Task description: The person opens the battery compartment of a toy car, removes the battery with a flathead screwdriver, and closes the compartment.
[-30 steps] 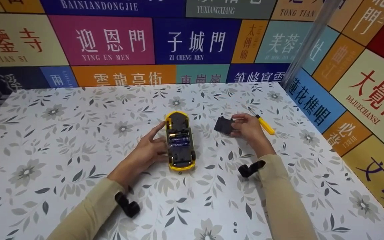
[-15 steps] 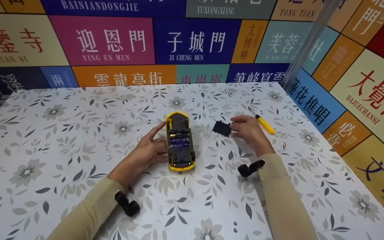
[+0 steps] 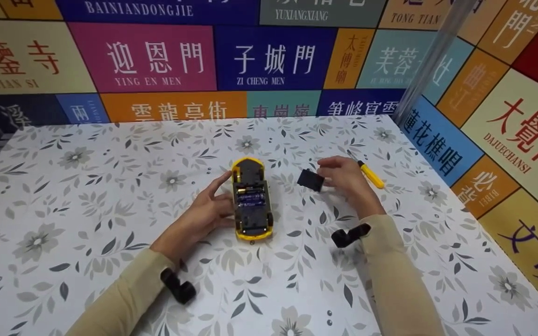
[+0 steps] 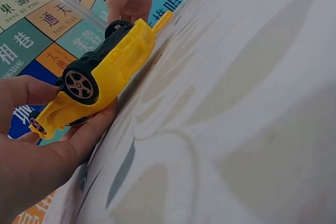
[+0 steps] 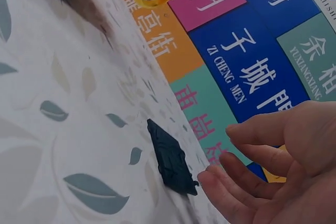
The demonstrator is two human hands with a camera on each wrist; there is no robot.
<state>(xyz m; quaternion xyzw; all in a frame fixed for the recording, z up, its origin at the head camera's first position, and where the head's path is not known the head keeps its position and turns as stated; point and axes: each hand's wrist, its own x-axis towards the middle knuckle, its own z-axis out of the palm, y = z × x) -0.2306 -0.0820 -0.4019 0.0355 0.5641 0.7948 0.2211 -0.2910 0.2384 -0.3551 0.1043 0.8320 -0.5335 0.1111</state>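
An upside-down yellow toy car [image 3: 253,219] is at the middle of the table, with batteries [image 3: 251,198] showing in its underside. My left hand [image 3: 203,207] holds it from the left; the left wrist view shows digits on both sides of the car's body [image 4: 113,74]. To the right, a black battery cover [image 3: 310,180] lies on the cloth. Beside that cover is my right hand [image 3: 346,182]. In the right wrist view, a small gap separates the loosely bent fingertips [image 5: 210,179] from the cover [image 5: 172,160].
A screwdriver with a yellow handle [image 3: 372,175] lies beyond the right hand. Floral cloth [image 3: 110,186] covers the table. Colourful lettered panels [image 3: 273,58] stand along the back and right side. Each sleeve carries a black wrist camera [image 3: 350,235].
The right hand has moved the battery cover slightly left and nearer, then let it go on the cloth. The left hand and the car have hardly moved.
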